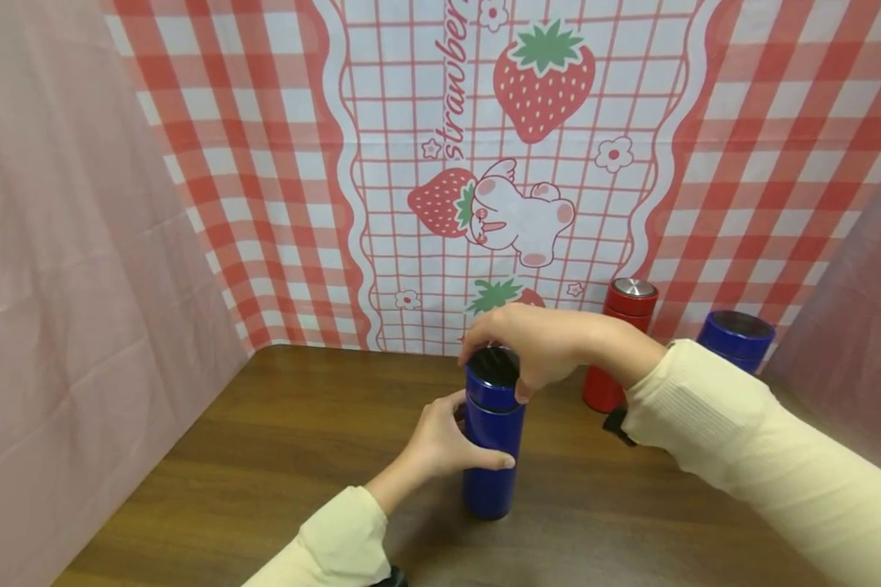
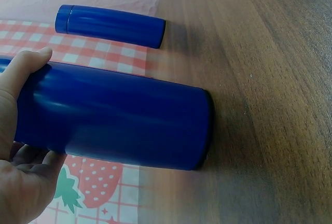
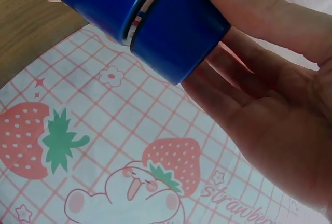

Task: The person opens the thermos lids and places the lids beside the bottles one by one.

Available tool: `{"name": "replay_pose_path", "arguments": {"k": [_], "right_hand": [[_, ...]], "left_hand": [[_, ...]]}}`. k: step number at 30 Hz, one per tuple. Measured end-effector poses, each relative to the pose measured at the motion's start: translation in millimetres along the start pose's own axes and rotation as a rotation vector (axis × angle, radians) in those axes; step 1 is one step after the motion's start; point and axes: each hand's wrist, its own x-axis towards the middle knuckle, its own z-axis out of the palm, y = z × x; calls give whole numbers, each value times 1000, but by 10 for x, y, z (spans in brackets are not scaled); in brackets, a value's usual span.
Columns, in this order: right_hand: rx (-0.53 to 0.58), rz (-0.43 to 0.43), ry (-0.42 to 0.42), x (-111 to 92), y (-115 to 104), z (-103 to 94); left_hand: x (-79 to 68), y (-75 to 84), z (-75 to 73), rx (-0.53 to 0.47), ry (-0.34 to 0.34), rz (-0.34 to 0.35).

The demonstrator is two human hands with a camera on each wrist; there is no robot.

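A blue thermos (image 1: 489, 485) stands upright on the wooden table, its dark round top facing up. Low round its body, my left hand (image 1: 440, 436) grips it with the thumb across the front. My right hand (image 1: 539, 342) reaches over from the right and holds the blue lid (image 1: 490, 397) between thumb and fingers. A narrow shiny band shows between the lid (image 3: 179, 32) and the body in the right wrist view. The left wrist view shows the left thumb and fingers on either side of the thermos body (image 2: 124, 115).
Behind my right arm stands a red thermos (image 1: 634, 306) with a silvery top. Further right is a second blue thermos (image 1: 736, 346), partly hidden by the sleeve. A strawberry-print checked cloth (image 1: 396, 204) hangs behind the table (image 1: 264, 456), and a pink cloth (image 1: 81, 244) at the left.
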Motion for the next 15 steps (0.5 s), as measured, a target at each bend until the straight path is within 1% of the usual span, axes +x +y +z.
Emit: {"name": "replay_pose_path", "arguments": {"k": [6, 10, 12, 15], "right_hand": [[46, -26, 18, -39, 25, 47], [22, -22, 45, -61, -1, 78], [0, 11, 65, -65, -24, 78], [-19, 88, 90, -59, -54, 63]], "left_hand": [[5, -4, 8, -6, 8, 0], [3, -12, 19, -8, 10, 5], [3, -14, 25, -13, 11, 7], [11, -14, 30, -23, 10, 6]]}}
